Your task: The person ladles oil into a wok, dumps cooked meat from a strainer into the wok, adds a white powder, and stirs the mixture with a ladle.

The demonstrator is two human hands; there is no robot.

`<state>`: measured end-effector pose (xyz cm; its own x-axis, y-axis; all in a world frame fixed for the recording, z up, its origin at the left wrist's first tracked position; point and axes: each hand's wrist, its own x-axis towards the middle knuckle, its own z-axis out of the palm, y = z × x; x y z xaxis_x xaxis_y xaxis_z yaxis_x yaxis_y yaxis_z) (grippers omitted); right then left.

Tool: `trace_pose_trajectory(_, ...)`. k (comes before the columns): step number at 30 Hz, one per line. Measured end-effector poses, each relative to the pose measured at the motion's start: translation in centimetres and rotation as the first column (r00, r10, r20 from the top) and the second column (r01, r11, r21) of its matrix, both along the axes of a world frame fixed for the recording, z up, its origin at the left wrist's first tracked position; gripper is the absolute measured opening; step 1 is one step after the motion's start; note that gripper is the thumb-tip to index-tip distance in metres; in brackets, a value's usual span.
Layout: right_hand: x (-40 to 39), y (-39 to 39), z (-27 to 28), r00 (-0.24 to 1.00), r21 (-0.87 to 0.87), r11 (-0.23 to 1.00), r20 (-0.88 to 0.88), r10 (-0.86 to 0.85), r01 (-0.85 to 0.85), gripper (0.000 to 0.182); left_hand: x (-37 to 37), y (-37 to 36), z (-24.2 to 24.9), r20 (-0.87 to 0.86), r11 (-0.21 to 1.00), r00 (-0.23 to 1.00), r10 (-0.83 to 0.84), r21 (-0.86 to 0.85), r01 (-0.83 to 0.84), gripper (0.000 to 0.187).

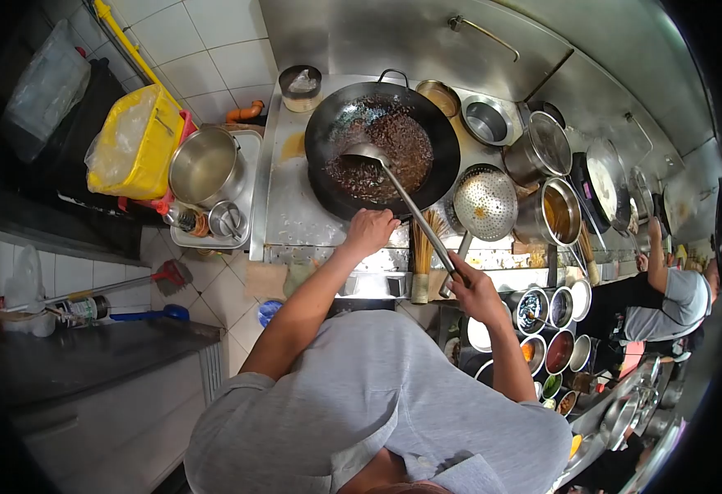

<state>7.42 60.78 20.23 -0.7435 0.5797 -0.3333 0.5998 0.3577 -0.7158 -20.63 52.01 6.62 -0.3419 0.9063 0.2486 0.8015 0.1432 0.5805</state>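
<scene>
A large black wok (441, 156) sits on the steel stove top, with dark, chopped, oily food (398, 148) inside. My right hand (478, 290) is wrapped round the long handle of a metal ladle (367, 152), whose bowl rests in the food. At the wok's near rim is my left hand (371, 231), its fingers closed at the edge; a cloth or handle under them cannot be made out. Between my hands, a bamboo brush (421, 263) stands by the stove's front edge. A perforated strainer (485, 204) lies just right of the wok.
Pots (548, 212) and a steel bowl (484, 121) stand to the right, above several seasoning containers (558, 351). At left are a large pot (204, 167) on a tray and a yellow basket (137, 144). Another person (666, 305) works at far right.
</scene>
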Motion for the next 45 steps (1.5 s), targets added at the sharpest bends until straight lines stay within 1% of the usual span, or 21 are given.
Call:
trace_pose_trajectory(1, 0.6, 0.0, -0.4, 0.996, -0.217, 0.975, -0.057, -0.07, 0.056, 0.069, 0.0, 0.0, 0.0, 0.009, 1.0, 1.0, 0.002, 0.004, -0.002, 0.031)
trace_pose_trajectory(2, 0.8, 0.2, -0.6, 0.996, -0.219, 0.974, -0.056, -0.071, 0.057, 0.069, 0.0, 0.0, 0.1, 0.01, 1.0, 1.0, 0.001, 0.002, -0.001, 0.031)
trace_pose_trajectory(4, 0.2, 0.2, 1.0, 0.929, -0.632, 0.699, 0.097, -0.358, 0.335, 0.061, 0.0, 0.0, -0.1, 0.005, 1.0, 1.0, -0.007, 0.003, 0.007, 0.031)
trace_pose_trajectory(5, 0.4, 1.0, 0.1, 0.927, -0.634, 0.695, 0.1, -0.362, 0.34, 0.061, 0.0, 0.1, -0.2, 0.007, 1.0, 1.0, -0.012, 0.0, 0.012, 0.031)
trace_pose_trajectory(7, 1.0, 3.5, -3.3, 0.841, -0.892, 0.307, 0.133, -0.525, 0.332, 0.061, -0.1, 0.2, -0.6, -0.03, 1.0, 1.0, 0.0, 0.007, 0.0, 0.028)
trace_pose_trajectory(8, 0.7, 4.3, -4.4, 0.841, -0.892, 0.304, 0.136, -0.524, 0.334, 0.061, 0.0, 0.2, -0.6, -0.028, 1.0, 1.0, 0.0, 0.004, 0.0, 0.028)
trace_pose_trajectory(16, -5.0, 6.5, -7.0, 0.833, -0.786, 0.518, -0.006, -0.553, 0.338, 0.065, -0.1, 0.0, -0.4, -0.028, 1.0, 1.0, 0.006, 0.009, -0.006, 0.029)
trace_pose_trajectory(18, -6.2, 5.9, -6.2, 0.905, -0.495, 0.802, -0.067, -0.42, 0.336, 0.065, 0.0, 0.0, -0.5, -0.039, 1.0, 0.999, 0.002, 0.023, -0.001, 0.029)
trace_pose_trajectory(19, -6.6, 5.5, -4.9, 0.914, -0.436, 0.84, -0.086, -0.396, 0.323, 0.064, -0.1, 0.1, -0.5, -0.048, 0.999, 0.999, -0.001, 0.034, 0.003, 0.029)
trace_pose_trajectory(24, -5.4, 6.6, -8.8, 0.908, -0.293, 0.912, -0.219, -0.357, 0.288, 0.064, -0.1, 0.0, 0.0, -0.035, 1.0, 0.999, 0.007, 0.001, -0.007, 0.029)
trace_pose_trajectory(26, -4.3, 7.2, -12.9, 0.892, 0.028, 0.964, -0.387, -0.233, 0.264, 0.065, 0.1, -0.1, 0.0, -0.034, 1.0, 0.999, 0.003, -0.022, -0.004, 0.029)
trace_pose_trajectory(28, -4.1, 5.3, -11.5, 0.91, -0.041, 0.946, -0.265, -0.321, 0.322, 0.066, -0.2, 0.0, -0.6, -0.034, 1.0, 0.999, -0.011, 0.028, 0.012, 0.029)
trace_pose_trajectory(30, -3.8, 2.0, -7.5, 0.879, -0.376, 0.837, -0.105, -0.466, 0.398, 0.067, -0.2, 0.0, -0.9, -0.03, 0.999, 0.999, -0.013, 0.039, 0.015, 0.029)
trace_pose_trajectory(35, -3.2, -4.0, -3.6, 0.831, -0.68, 0.615, -0.017, -0.557, 0.398, 0.059, -0.1, 0.1, -0.5, -0.021, 1.0, 1.0, -0.009, -0.01, 0.009, 0.03)
trace_pose_trajectory(37, -3.4, -4.4, -1.9, 0.726, -0.931, 0.179, 0.119, -0.678, 0.32, 0.037, -0.1, 0.0, -0.4, -0.021, 1.0, 1.0, 0.0, 0.03, 0.001, 0.031)
trace_pose_trajectory(38, -3.3, -4.1, -1.9, 0.725, -0.931, 0.178, 0.119, -0.679, 0.32, 0.037, -0.1, 0.0, -0.4, -0.022, 1.0, 1.0, -0.002, 0.03, 0.003, 0.031)
trace_pose_trajectory(40, -2.6, -2.8, -2.2, 0.622, -0.959, -0.276, 0.252, -0.741, 0.058, 0.025, -0.2, 0.0, -0.3, -0.025, 1.0, 1.0, -0.008, 0.015, 0.009, 0.03)
trace_pose_trajectory(41, -2.4, -2.2, -2.7, 0.632, -0.939, -0.343, 0.256, -0.732, -0.018, 0.025, -0.2, 0.0, -0.3, -0.026, 1.0, 1.0, -0.009, 0.016, 0.01, 0.03)
trace_pose_trajectory(42, -2.6, -2.2, -2.4, 0.634, -0.94, -0.342, 0.254, -0.731, -0.018, 0.025, -0.2, 0.0, -0.3, -0.026, 0.999, 1.0, -0.01, 0.031, 0.011, 0.029)
trace_pose_trajectory(44, -3.0, -2.6, -1.3, 0.692, -0.982, -0.171, 0.175, -0.7, 0.075, 0.025, -0.2, 0.0, -0.4, -0.027, 0.999, 1.0, -0.004, 0.048, 0.006, 0.028)
trace_pose_trajectory(45, -3.4, -2.9, -0.7, 0.736, -0.993, -0.032, 0.104, -0.669, 0.112, 0.042, -0.1, -0.1, 0.0, -0.004, 1.0, 1.0, -0.004, 0.025, 0.005, 0.03)
